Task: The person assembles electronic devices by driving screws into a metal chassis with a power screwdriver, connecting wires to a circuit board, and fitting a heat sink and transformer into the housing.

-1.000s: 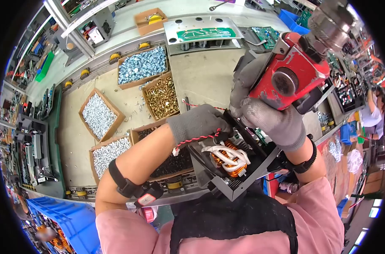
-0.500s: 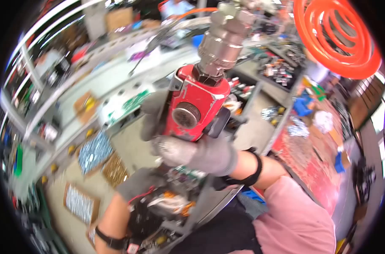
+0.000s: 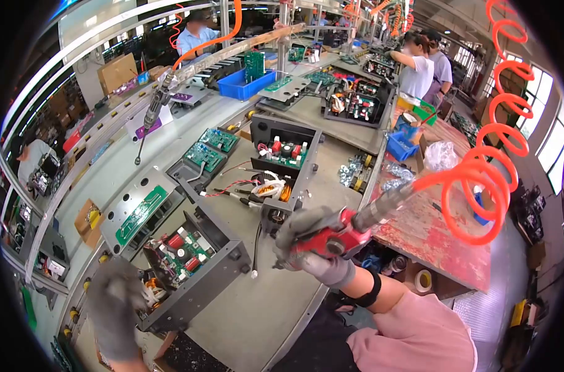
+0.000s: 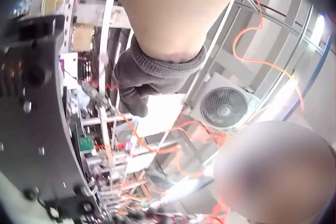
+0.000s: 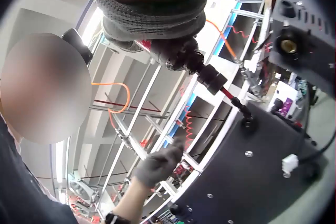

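Observation:
My right hand (image 3: 297,230), in a grey glove, grips a red air screwdriver (image 3: 333,239) lying sideways. In the right wrist view its bit (image 5: 231,98) reaches down to a round black foot (image 5: 249,124) on the dark panel of a metal case. That open case (image 3: 201,294) sits tilted on the bench and holds a green circuit board (image 3: 181,253) with red parts. My gloved left hand (image 3: 113,304) is beside the case's left end, fingers loosely bent; nothing shows in it in the right wrist view.
Behind stands a second open case (image 3: 310,158) with a coil and red twisted wires (image 3: 229,185). A fixture plate (image 3: 136,211) is at the left, and a blue bin (image 3: 248,84) farther back. An orange coiled hose (image 3: 480,180) runs from the screwdriver. Another screwdriver (image 3: 155,108) hangs over the bench.
The head view has swung right and up the line. My right hand has lowered the screwdriver from upright to sideways beside the case. My left hand has moved off the red twisted wires.

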The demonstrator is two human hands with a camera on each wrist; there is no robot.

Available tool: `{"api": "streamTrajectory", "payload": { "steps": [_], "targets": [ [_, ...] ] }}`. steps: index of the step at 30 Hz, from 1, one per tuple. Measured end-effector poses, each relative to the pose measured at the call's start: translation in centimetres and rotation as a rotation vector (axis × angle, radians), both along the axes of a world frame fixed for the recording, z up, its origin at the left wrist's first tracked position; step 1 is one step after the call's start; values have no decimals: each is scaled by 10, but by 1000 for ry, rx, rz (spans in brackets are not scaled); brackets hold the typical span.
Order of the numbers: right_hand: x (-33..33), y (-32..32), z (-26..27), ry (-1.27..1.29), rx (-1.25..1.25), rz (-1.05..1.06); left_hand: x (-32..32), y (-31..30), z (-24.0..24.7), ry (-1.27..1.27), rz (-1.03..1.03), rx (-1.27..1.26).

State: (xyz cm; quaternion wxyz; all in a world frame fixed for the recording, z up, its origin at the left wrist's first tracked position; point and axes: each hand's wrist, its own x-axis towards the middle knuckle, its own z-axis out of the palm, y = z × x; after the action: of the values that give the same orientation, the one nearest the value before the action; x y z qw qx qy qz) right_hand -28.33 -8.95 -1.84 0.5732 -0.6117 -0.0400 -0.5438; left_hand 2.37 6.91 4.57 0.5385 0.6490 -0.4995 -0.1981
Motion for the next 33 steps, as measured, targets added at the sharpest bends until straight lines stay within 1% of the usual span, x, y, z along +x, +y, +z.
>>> {"api": "streamTrajectory", "payload": {
  "steps": [1, 2, 3, 4, 5, 6, 7, 8, 9, 10, 12, 13, 14, 16, 17, 18, 20, 21, 23, 24, 25, 26, 28, 30, 32, 33],
  "targets": [
    [-13, -6, -11, 223, 2, -33, -45, 5, 5, 162, -48, -29],
    [-14, 0, -13, 244, -16, -163, -62, 10, -10, 202, -149, 77],
    [-20, 2, -21, 319, 14, -167, -82, 2, -24, 234, -279, 57],
    [-27, 1, -31, 396, 43, -170, -107, 1, -32, 197, -290, 262],
    [-32, -2, -36, 483, -16, -198, -107, -5, -61, 582, -422, 394],
    [-34, -3, -42, 487, -16, -191, -110, -14, -89, 685, -435, 438],
    [-35, -4, -47, 521, -96, -222, -113, -25, -113, 786, -451, 480],
    [-36, -3, -51, 555, -176, -255, -115, -36, -131, 791, -449, 476],
    [-34, 3, -51, 519, -91, -210, -117, -46, -146, 721, -444, 510],
    [-32, 6, -53, 522, -94, -208, -118, -52, -156, 647, -439, 541],
    [-26, 11, -60, 449, 8, -123, -122, -58, -169, 660, -416, 514],
    [-21, 15, -64, 359, 59, -77, -122, -60, -172, 669, -391, 492],
    [-17, 23, -67, 364, 59, -67, -121, -58, -173, 677, -383, 490],
    [-9, 38, -67, 304, 524, 127, -118, -54, -173, 685, -347, 572],
    [-2, 43, -68, 246, 559, 104, -115, -52, -171, 687, -335, 571],
    [2, 43, -71, 245, 564, 115, -113, -50, -170, 689, -330, 581],
    [4, 42, -75, 202, 635, 198, -109, -42, -167, 696, -311, 602],
    [4, 40, -76, 204, 644, 208, -109, -40, -165, 681, -294, 595],
    [0, 32, -76, 314, 586, 259, -110, -38, -163, 671, -263, 600],
    [-3, 25, -70, 314, 605, 277, -111, -37, -163, 608, -237, 605],
    [-8, 17, -62, 307, 605, 339, -113, -32, -163, 547, -202, 620],
    [-11, 10, -53, 299, 610, 411, -115, -29, -157, 557, -161, 650],
    [-19, -3, -41, 211, 537, 411, -118, -28, -137, 533, -74, 700],
    [-26, -18, -29, 178, 511, 344, -125, -29, -128, 577, 18, 740],
    [-19, -33, 5, 6, 313, 292, -137, -36, -118, 748, -36, 638],
    [-18, -42, 16, -38, 265, 280, -149, -46, -103, 761, -65, 620]
  ]
}}
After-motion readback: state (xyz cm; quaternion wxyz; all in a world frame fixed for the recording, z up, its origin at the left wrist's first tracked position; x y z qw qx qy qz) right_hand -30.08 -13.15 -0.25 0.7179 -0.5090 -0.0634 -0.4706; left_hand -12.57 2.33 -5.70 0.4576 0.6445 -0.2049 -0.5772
